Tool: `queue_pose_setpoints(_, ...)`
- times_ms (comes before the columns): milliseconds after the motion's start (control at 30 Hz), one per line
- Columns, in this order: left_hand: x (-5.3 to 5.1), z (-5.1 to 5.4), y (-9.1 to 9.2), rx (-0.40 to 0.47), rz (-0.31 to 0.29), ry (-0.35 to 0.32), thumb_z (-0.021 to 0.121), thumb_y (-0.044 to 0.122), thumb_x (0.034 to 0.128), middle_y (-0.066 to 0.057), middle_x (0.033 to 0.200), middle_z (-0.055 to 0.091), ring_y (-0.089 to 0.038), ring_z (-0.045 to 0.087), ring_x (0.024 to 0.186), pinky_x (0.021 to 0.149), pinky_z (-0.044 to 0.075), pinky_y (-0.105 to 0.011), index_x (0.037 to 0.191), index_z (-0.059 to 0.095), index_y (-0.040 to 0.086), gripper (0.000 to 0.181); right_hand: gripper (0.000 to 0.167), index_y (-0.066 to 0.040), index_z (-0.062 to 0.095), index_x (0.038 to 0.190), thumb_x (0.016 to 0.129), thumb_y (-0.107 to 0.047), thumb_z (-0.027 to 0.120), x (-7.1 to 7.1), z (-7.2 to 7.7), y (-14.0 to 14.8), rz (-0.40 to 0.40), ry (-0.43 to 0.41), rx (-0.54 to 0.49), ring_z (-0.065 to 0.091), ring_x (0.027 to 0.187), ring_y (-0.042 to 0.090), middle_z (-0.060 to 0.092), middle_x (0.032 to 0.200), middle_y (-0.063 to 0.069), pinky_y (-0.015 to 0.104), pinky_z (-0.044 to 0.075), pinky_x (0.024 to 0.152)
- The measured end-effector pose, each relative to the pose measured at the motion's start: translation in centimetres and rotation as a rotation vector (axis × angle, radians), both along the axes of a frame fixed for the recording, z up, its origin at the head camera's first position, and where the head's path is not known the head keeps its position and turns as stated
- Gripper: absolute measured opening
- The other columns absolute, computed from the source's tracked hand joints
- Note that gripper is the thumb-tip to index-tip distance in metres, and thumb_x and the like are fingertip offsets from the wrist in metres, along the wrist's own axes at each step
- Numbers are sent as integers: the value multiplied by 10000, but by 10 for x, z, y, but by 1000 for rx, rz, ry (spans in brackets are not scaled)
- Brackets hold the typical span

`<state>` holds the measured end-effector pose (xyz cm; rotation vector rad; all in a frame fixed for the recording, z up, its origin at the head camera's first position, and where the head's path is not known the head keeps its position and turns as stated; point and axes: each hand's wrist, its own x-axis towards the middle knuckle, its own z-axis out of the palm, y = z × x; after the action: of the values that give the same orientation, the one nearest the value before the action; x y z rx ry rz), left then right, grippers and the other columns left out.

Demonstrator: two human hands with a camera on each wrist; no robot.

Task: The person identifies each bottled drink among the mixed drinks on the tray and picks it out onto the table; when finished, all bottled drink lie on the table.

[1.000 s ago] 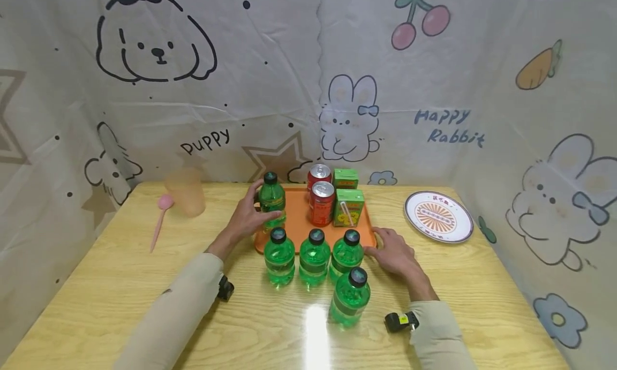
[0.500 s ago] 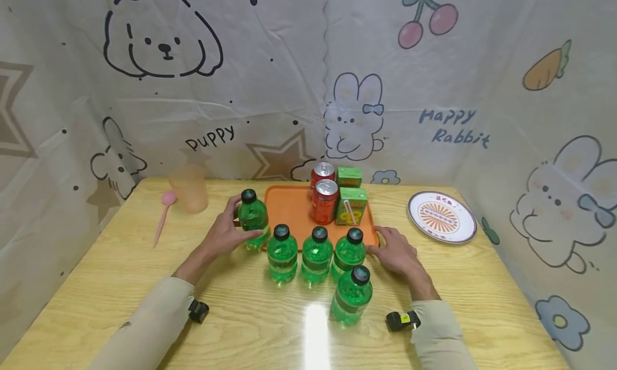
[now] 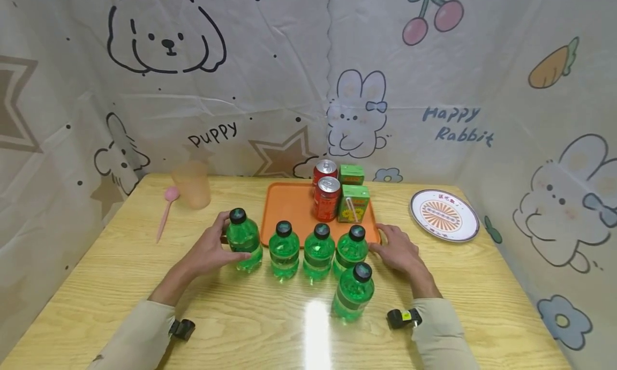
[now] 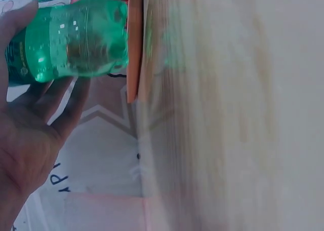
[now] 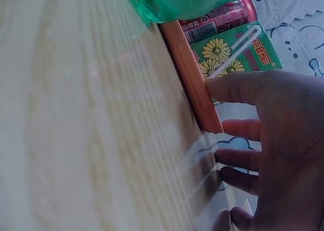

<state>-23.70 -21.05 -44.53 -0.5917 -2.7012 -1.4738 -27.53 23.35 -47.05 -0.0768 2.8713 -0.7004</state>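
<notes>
My left hand (image 3: 211, 250) grips a green bottle (image 3: 244, 239) with a black cap, left of the orange tray (image 3: 286, 206). In the left wrist view the thumb and fingers lie around this bottle (image 4: 83, 41), which is upright close to the tabletop; whether its base touches, I cannot tell. My right hand (image 3: 396, 250) holds the tray's front right corner, thumb on the rim (image 5: 202, 102) and fingers at its outer side. Along the tray's front stand three similar bottles (image 3: 284, 252), with another bottle (image 3: 354, 295) nearer me. On the tray stand red cans (image 3: 326, 203) and green drink cartons (image 3: 353, 206).
A white plate (image 3: 444, 216) with a red pattern lies at the right. At the back left are a translucent orange cup (image 3: 194, 187) and a pink spoon (image 3: 165, 214). A patterned cloth (image 3: 270, 91) hangs behind and beside the wooden table (image 3: 250, 316).
My left hand has carried the green bottle off the tray's left side, leftward and toward me, down beside the front row. The right hand has stayed at the tray's corner.
</notes>
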Motion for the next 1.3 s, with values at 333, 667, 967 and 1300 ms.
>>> queue_pose_setpoints(333,29,-2,8,3,-215,56,861,220,727,-26,1114,659,-97,639,985,842,536,-300,1339,338,151,808,673,-155,333,1506,941,-461,533,1,3,-1,2,-14,11,303,1381,456,317,1529,201,706,297,1012)
queue_pose_setpoints(667,45,7,40,17,-334,82,874,279,707,15,1176,632,-120,617,1035,857,545,-338,1367,350,153,852,697,-148,331,1506,930,-488,529,0,2,0,7,-19,7,301,1381,460,314,1530,204,710,291,1014)
queue_pose_setpoints(967,50,8,67,-43,-354,78,854,405,709,34,1135,665,-118,649,998,860,541,-316,1361,344,234,845,699,-148,327,1508,933,-490,528,-1,4,2,3,-14,4,296,1383,458,311,1530,207,718,280,1015)
queue_pose_setpoints(1300,52,8,106,-119,-380,152,883,333,681,24,1192,644,-112,638,1064,952,521,-340,1386,333,161,911,684,-152,331,1506,940,-480,529,0,2,-1,2,-15,14,307,1380,452,317,1530,199,712,295,1013)
